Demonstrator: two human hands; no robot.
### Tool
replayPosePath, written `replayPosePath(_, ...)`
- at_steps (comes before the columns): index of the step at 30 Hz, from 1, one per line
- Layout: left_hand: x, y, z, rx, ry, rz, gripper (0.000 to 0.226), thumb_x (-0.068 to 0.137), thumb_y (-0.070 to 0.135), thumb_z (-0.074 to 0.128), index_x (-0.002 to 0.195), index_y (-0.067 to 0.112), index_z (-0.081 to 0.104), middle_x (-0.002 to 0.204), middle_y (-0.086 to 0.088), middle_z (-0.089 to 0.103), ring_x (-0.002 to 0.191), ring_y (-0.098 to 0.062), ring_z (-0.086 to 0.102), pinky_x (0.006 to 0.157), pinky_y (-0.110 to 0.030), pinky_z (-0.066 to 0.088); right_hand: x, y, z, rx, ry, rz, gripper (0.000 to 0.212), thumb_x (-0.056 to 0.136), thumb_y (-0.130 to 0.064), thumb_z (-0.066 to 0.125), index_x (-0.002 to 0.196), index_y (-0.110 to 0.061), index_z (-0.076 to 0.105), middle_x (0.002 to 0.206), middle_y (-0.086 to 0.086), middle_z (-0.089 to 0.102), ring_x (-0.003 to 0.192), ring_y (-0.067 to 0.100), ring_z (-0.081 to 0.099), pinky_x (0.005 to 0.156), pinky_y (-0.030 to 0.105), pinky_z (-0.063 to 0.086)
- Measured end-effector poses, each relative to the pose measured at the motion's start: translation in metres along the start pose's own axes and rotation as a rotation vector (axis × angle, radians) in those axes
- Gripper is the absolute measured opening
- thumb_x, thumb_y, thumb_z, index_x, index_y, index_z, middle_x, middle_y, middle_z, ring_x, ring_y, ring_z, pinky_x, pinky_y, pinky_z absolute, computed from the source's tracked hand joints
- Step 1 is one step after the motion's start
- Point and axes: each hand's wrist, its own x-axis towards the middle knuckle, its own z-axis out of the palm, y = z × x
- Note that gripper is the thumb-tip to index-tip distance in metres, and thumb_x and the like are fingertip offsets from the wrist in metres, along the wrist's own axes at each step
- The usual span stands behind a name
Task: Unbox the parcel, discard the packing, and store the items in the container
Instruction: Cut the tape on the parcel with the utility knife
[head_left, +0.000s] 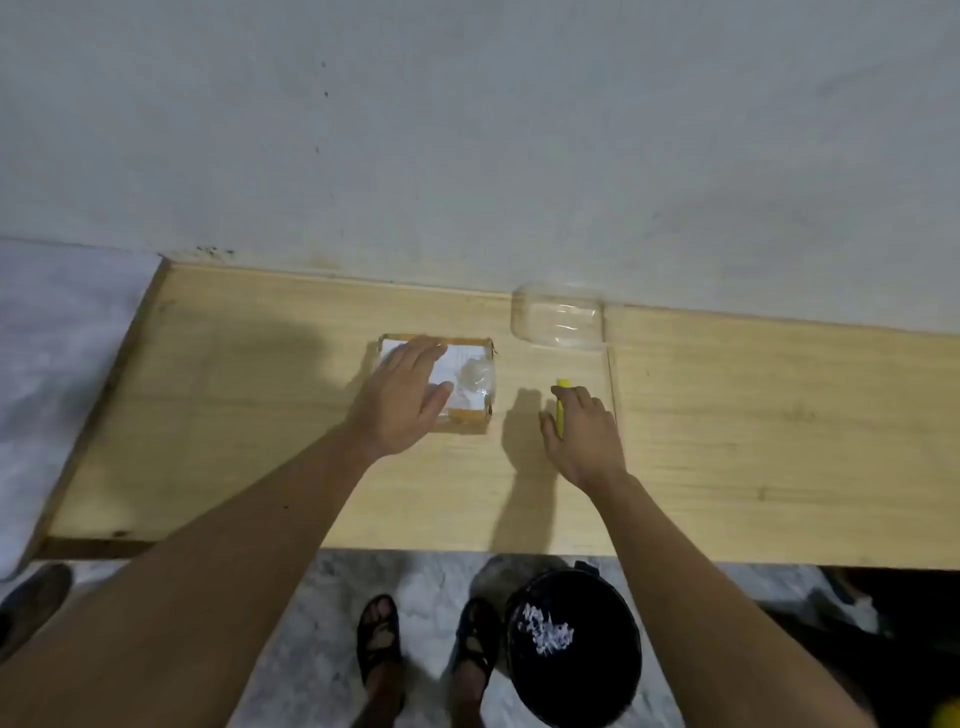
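Observation:
A small cardboard parcel (470, 382) with a white label and clear tape on top lies on the wooden table (260, 415). My left hand (402, 397) rests flat on its left half, fingers spread. Just right of the parcel lies a yellow cutter (562, 402); my right hand (584, 436) is over it, with thumb and fingers curled around its sides. A clear plastic container (558, 325) stands at the table's back edge, against the wall, beyond the cutter.
A black bin (574, 644) with some white shredded paper stands on the marble floor below the table's front edge, by my sandalled feet (379, 639). The table meets a grey wall (467, 130). A shoe (31, 603) lies at far left.

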Motion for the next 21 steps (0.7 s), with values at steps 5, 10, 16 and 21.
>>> replayPosePath(5, 0.013, -0.012, 0.030, 0.008, -0.064, 0.022, 0.059, 0.104, 0.038, 0.048, 0.149, 0.000, 0.048, 0.157, -0.015, 0.048, 0.151, -0.031, 0.039, 0.124, -0.051, 0.029, -0.004, 0.024, 0.039, 0.115, -0.022, 0.150, 0.055, 0.097, -0.019, 0.060, 0.147, -0.004, 0.044, 0.143, 0.020, 0.045, 0.124, 0.042, 0.048, 0.100, 0.050, 0.047)
replayPosePath(10, 0.025, -0.017, 0.045, 0.006, -0.046, 0.035, 0.064, 0.104, 0.043, 0.047, 0.151, 0.000, 0.045, 0.159, -0.015, 0.046, 0.152, -0.031, 0.036, 0.126, -0.050, 0.026, 0.004, 0.022, 0.061, 0.280, 0.024, 0.300, 0.066, 0.096, -0.005, 0.055, 0.156, -0.009, 0.030, 0.137, 0.020, 0.039, 0.124, 0.038, 0.040, 0.104, 0.043, 0.040)
replayPosePath(16, 0.027, -0.016, 0.048, 0.023, -0.025, 0.039, 0.064, 0.104, 0.044, 0.044, 0.152, 0.002, 0.044, 0.160, -0.012, 0.045, 0.153, -0.028, 0.035, 0.127, -0.046, 0.025, 0.015, 0.014, 0.067, 0.427, -0.012, 0.345, 0.058, 0.094, -0.003, 0.053, 0.151, -0.010, 0.043, 0.129, 0.016, 0.049, 0.111, 0.034, 0.058, 0.086, 0.031, 0.045)
replayPosePath(21, 0.027, -0.017, 0.049, 0.026, -0.029, 0.027, 0.067, 0.104, 0.047, 0.043, 0.154, 0.003, 0.042, 0.161, -0.011, 0.043, 0.154, -0.026, 0.033, 0.128, -0.044, 0.022, 0.015, -0.004, 0.055, 0.691, -0.012, 0.322, 0.045, 0.095, -0.007, 0.055, 0.140, -0.015, 0.055, 0.117, 0.008, 0.066, 0.098, 0.024, 0.062, 0.086, 0.033, 0.047)
